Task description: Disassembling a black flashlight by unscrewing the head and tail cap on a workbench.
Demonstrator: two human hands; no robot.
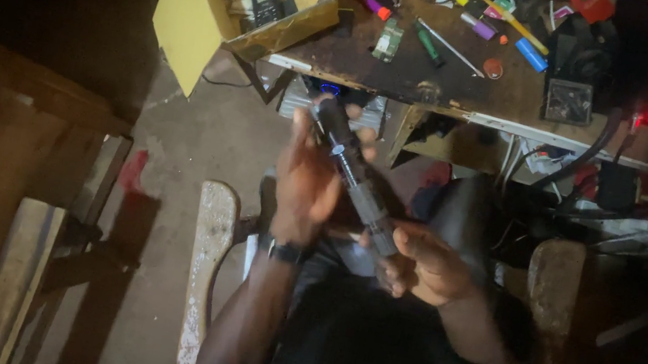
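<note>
Flashlight [354,174] slants diagonally, head up-left gripped by left hand [306,183], tail pinched by right hand [429,267].

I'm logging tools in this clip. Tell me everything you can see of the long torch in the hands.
The torch is a long, slim tube, dark at its upper end and silvery grey, metal-looking, lower down. It slants from upper left to lower right above the lap. The left hand grips the dark end; the right hand holds the lower end.
</note>
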